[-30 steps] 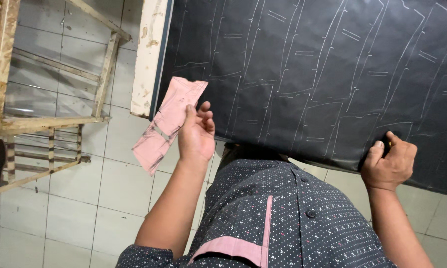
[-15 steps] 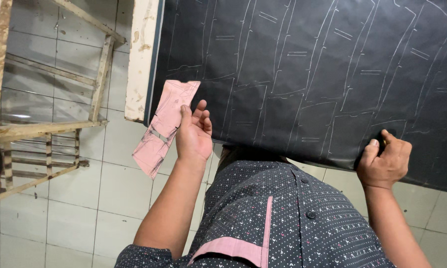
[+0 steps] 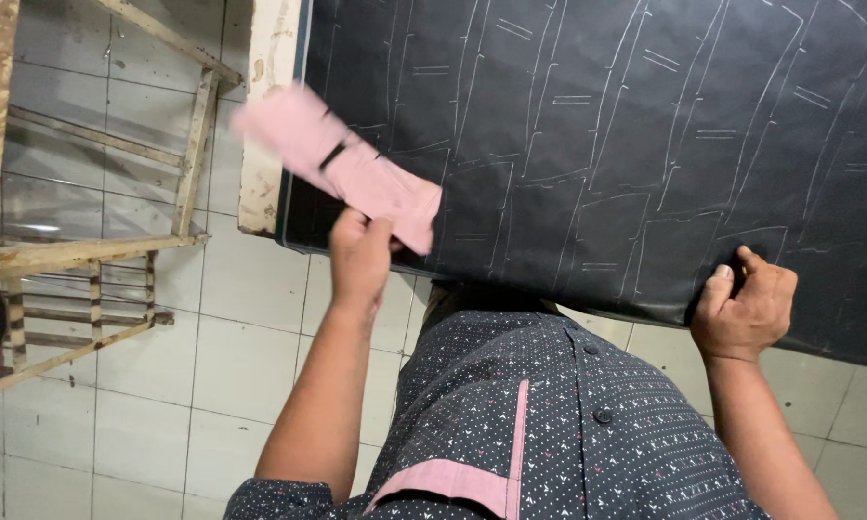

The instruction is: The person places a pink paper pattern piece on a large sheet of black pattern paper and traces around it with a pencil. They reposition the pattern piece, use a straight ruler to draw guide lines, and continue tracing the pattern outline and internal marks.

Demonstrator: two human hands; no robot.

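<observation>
My left hand [image 3: 359,258] grips a pink paper template [image 3: 342,164] by its lower end; the piece is blurred and lies slanted over the near left corner of a black sheet [image 3: 597,144]. Pale traced outlines of the same shape cover the sheet in rows. My right hand [image 3: 745,306] is closed at the sheet's near edge, thumb up against the material; something small and dark may be in the fist, but I cannot make it out.
The black sheet lies on a table with a worn white edge [image 3: 265,125]. A rough wooden frame [image 3: 87,241] stands to the left on a pale tiled floor [image 3: 144,414]. My dark dotted shirt [image 3: 559,424] fills the bottom centre.
My left hand has swung the pink template from hanging beside the table up onto the sheet's corner. My right hand stays at the near edge.
</observation>
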